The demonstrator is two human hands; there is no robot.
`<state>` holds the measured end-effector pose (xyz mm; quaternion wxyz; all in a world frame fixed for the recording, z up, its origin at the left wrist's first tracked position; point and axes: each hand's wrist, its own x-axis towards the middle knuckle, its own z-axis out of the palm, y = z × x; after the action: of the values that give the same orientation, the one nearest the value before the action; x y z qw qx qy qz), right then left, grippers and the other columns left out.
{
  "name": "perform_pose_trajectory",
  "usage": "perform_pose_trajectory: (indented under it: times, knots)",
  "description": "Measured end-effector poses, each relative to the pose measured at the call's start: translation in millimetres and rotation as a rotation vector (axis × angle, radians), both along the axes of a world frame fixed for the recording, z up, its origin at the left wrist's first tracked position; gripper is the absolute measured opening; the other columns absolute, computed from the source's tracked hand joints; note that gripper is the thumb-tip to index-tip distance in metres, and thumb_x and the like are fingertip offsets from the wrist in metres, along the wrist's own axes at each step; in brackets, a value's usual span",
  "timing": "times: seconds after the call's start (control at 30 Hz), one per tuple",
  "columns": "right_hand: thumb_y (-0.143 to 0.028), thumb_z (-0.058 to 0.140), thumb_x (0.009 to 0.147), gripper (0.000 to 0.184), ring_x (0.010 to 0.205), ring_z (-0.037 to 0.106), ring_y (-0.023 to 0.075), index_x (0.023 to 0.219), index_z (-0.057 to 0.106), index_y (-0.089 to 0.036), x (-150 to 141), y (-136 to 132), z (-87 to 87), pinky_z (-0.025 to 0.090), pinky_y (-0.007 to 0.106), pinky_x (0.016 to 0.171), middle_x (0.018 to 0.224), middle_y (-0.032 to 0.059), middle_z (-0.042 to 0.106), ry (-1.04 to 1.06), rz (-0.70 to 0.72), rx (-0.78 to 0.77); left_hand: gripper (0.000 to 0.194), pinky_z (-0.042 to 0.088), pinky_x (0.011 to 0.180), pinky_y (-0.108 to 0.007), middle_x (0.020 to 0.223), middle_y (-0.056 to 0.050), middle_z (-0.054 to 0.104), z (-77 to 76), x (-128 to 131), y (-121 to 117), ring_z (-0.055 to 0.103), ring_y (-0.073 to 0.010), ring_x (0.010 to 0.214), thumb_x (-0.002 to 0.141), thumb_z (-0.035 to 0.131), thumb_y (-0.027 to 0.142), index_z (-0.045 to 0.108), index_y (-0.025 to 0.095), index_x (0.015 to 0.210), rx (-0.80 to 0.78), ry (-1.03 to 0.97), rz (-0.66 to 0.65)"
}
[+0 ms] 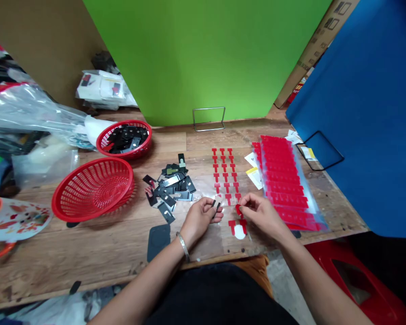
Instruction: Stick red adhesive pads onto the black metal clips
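My left hand [203,215] is closed on a small dark flat piece [216,205], pinched between thumb and fingers. Just right of it, my right hand [259,212] pinches a red T-shaped sticker [238,209] at its fingertips. Rows of red T-shaped stickers [224,167] on a clear sheet run up the table beyond both hands. Below the right hand, two more red stickers [232,227] lie beside a white round spot [239,232]. Left of my left hand is a loose pile of black and silvery flat pieces [172,185].
A stack of red sticker sheets [284,180] lies at the right. Two red baskets, an upper one [145,146] with black pieces and a lower one [66,201], stand left. A mug [23,219] is far left. Green [206,58] and blue [365,117] panels rise behind.
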<state>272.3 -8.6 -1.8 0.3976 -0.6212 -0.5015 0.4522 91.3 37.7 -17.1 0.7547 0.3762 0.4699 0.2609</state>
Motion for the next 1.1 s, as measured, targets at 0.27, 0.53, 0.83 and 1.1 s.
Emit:
perform_pose_trajectory:
  times: [0.27,0.53,0.83,1.1]
  knots:
    - [-0.02,0.063,0.067,0.012,0.057,0.054,0.0094,0.072,0.052,-0.018,-44,0,0.9,0.043,0.02,0.053,0.067,-0.0032,0.057,0.205,-0.206,0.067,0.034,0.052,0.074,-0.028,0.089,-0.008,0.066,17.8,-2,-5,0.065,-0.013,0.069,0.066,0.063,0.006,0.053,0.011,0.098,-0.083,-0.139,-0.011]
    - [-0.02,0.059,0.071,0.012,0.063,0.057,0.0118,0.079,0.05,-0.019,-60,-2,-3.3,0.048,0.022,0.055,0.077,0.0004,0.058,0.089,-0.28,0.176,0.034,0.052,0.078,-0.034,0.09,-0.007,0.067,20.8,-5,-10,0.066,-0.0164,0.074,0.068,0.064,0.011,0.054,0.012,0.1,-0.063,-0.24,0.001]
    - [-0.02,0.059,0.071,0.01,0.066,0.058,0.0129,0.077,0.051,-0.019,-59,-1,-0.1,0.047,0.023,0.056,0.075,0.0006,0.059,0.057,-0.24,0.166,0.035,0.052,0.075,-0.031,0.085,-0.006,0.068,24.2,-7,-9,0.066,-0.0144,0.069,0.066,0.067,0.012,0.055,0.012,0.099,-0.096,-0.227,-0.011]
    - [-0.019,0.057,0.071,0.009,0.069,0.058,0.0135,0.078,0.052,-0.019,-58,-3,3.0,0.047,0.024,0.058,0.077,0.0016,0.06,0.018,-0.212,0.17,0.031,0.052,0.075,-0.03,0.086,-0.005,0.068,25.5,-8,-10,0.065,-0.0137,0.07,0.066,0.067,0.014,0.056,0.013,0.095,-0.082,-0.231,-0.03]
